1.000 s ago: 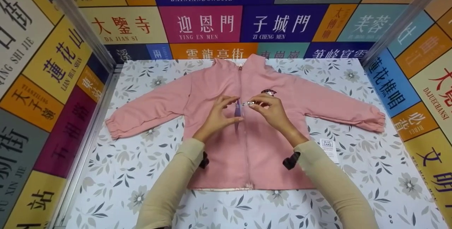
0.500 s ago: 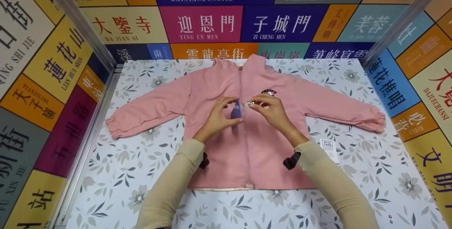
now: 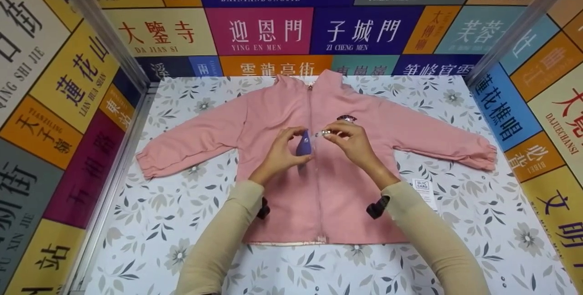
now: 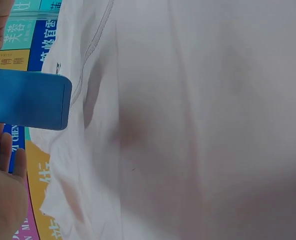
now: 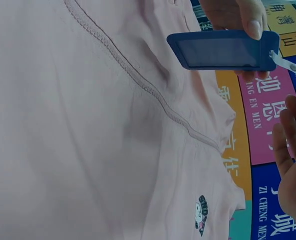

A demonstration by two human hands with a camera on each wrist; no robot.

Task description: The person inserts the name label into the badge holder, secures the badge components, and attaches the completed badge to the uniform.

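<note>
- Head: centre of the frame, the left hand (image 3: 278,153) grips a blue card holder (image 3: 303,145), partly hidden by its thumb. The right hand (image 3: 353,141) pinches a shiny clip (image 3: 324,133), too small to make out. Beneath lies a pink jacket (image 3: 280,195) on a flowered tabletop (image 3: 150,240); coloured sign walls (image 3: 259,31) surround it.
- Left wrist: holder and hands are cut off at left.
- Right wrist: holder at upper right, its strap (image 5: 286,64) reaching the right hand, cut off by the frame.
</note>
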